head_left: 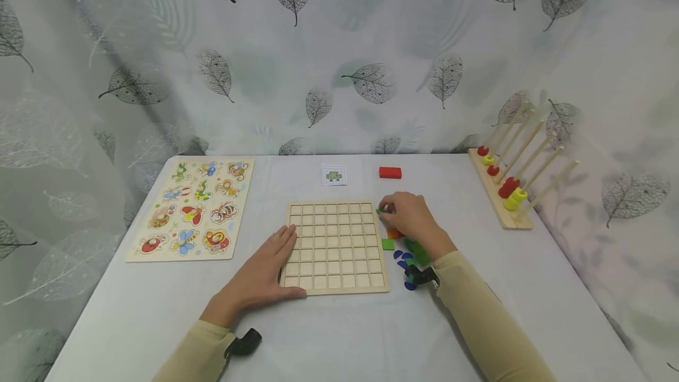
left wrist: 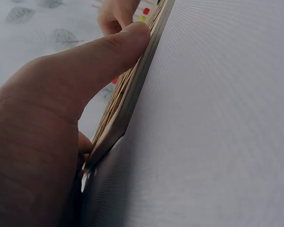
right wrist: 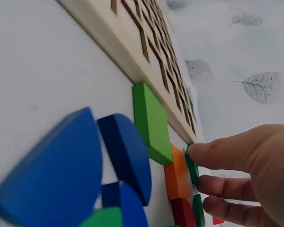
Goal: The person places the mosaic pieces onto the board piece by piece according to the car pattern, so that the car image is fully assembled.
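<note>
A square wooden grid board lies flat on the white table. My left hand rests at its near left corner, fingers extended along the left side, the thumb along the near edge. At the board's far right corner, my right hand pinches a small dark green piece between thumb and fingers. Close by are an orange block, a light green block beside the board's edge, and a red piece. Several blue half-round pieces lie nearer my right wrist.
Behind the board lie a small card with a green and orange picture and a red block. An insect picture puzzle occupies the left side. At right stands a wooden peg rack with red and yellow rings. A leaf-patterned curtain surrounds the table.
</note>
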### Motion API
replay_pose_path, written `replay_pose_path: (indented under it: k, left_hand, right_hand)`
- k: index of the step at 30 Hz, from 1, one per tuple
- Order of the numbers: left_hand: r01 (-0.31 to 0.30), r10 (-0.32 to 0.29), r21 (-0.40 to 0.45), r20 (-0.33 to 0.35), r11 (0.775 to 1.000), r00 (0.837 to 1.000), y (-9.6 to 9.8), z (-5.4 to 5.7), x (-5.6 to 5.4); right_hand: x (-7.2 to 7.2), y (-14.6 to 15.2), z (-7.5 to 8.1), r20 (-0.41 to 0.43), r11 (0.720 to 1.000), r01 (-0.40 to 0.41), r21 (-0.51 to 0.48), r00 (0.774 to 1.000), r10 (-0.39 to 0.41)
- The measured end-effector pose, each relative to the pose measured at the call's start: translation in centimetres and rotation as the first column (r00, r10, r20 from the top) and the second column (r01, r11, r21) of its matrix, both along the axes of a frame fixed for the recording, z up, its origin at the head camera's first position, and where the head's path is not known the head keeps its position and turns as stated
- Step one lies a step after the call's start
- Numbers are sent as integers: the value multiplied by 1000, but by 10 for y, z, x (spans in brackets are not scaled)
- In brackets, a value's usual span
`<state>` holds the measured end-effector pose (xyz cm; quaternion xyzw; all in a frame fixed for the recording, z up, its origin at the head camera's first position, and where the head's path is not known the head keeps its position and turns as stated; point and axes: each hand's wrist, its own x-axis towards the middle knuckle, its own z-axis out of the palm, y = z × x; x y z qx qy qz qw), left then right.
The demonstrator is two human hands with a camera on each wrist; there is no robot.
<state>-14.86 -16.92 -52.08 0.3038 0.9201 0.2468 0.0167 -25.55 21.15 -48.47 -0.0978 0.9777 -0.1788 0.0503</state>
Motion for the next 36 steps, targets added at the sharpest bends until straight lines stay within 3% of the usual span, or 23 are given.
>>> replay_pose_path:
  k: [8, 16, 26, 36]
  left_hand:
    - [4, -4, -9, -6, 1000, 1000, 0, 0, -1]
    - [-1, 1, 2, 13, 1000, 1000, 1, 3, 1]
    - [10, -10, -9, -14, 1000, 1000, 0, 0, -1]
    - [7, -7, -10, -7, 1000, 1000, -2, 0, -1]
  right_hand:
    - [1, 0, 4, 35, 999, 39, 10, 999, -39]
    - [1, 0, 6, 22, 999, 53, -3, 998, -53]
    - [5, -1, 10, 13, 996, 79, -45, 997, -79]
    - [9, -6, 17, -121, 997, -37, -68, 992, 29]
